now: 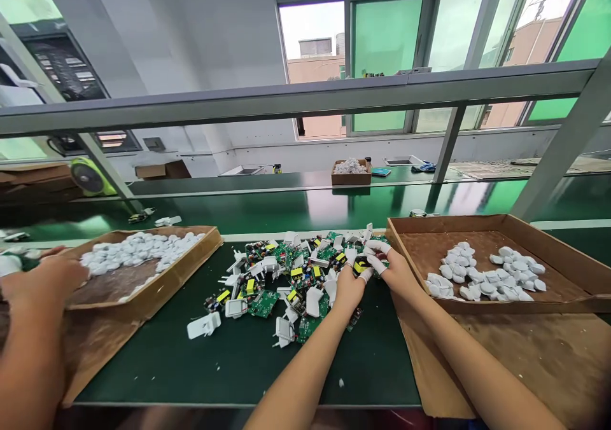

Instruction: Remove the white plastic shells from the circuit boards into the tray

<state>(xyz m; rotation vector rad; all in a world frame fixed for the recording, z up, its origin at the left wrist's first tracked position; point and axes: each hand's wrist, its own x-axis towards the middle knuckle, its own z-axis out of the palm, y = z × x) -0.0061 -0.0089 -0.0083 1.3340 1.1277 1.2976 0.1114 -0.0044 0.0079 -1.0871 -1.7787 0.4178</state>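
Your left hand (351, 287) and right hand (397, 270), covered fingers (378, 247) pinching a yellow-and-black circuit part (360, 267), beside heaped boards (298, 274), over the green desk (191, 373)

- two hands of mine: one left hand (351, 287), one right hand (396, 270)
- at least four white finger covers (379, 247) on my fingers
- at least one hand (42, 280) of a co-worker, on my left
- two big cardboard trays (554, 239), one to each side of me
- more white pieces (477, 284) in those trays than i can count
- one heap (286, 277) before me, its green boards and white casings too jumbled to number
- at least eight yellow blocks (251, 286) in that heap
- one small box (351, 179) of white bits on the far bench
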